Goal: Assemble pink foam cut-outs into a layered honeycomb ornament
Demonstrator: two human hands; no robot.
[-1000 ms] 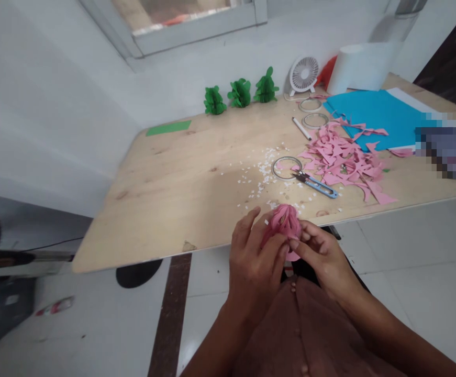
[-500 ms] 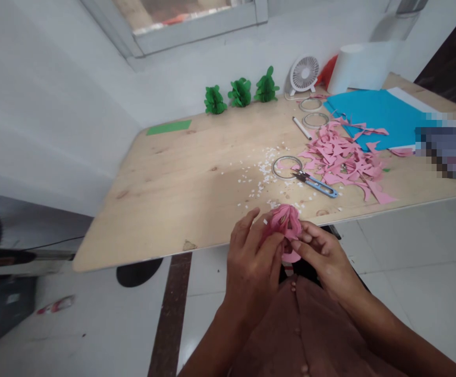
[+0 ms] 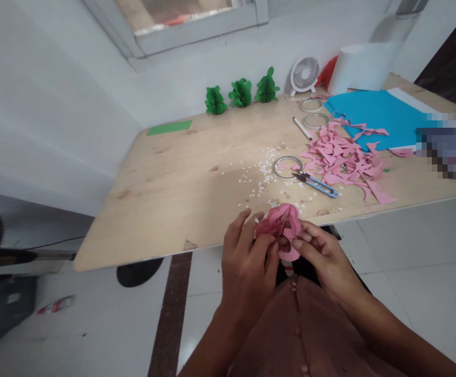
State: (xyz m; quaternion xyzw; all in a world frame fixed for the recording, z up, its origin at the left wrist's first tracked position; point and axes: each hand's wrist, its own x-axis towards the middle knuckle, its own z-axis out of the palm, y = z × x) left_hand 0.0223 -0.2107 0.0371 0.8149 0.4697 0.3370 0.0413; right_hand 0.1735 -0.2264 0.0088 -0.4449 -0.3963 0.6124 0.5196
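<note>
A pink layered paper cutout with rounded, fanned leaves is held between both hands, just over the table's front edge. My left hand grips its left side with the thumb and fingers; a tiny white bit shows by the fingertips. On the other side, my right hand pinches the edge of the paper between thumb and fingers. Thread snips with a blue handle lie just beyond, touching a roll of tape. Small white paper bits are scattered to the left of them.
Pink paper scraps are heaped to the right, beside blue sheets. A marker and two more tape rolls lie behind. Three green paper shapes and a small white fan stand along the wall. A green strip lies far left.
My left hand has shifted slightly left, drawing the left side of the pink paper outward, so its layers spread wider. The right hand stays nearly still.
</note>
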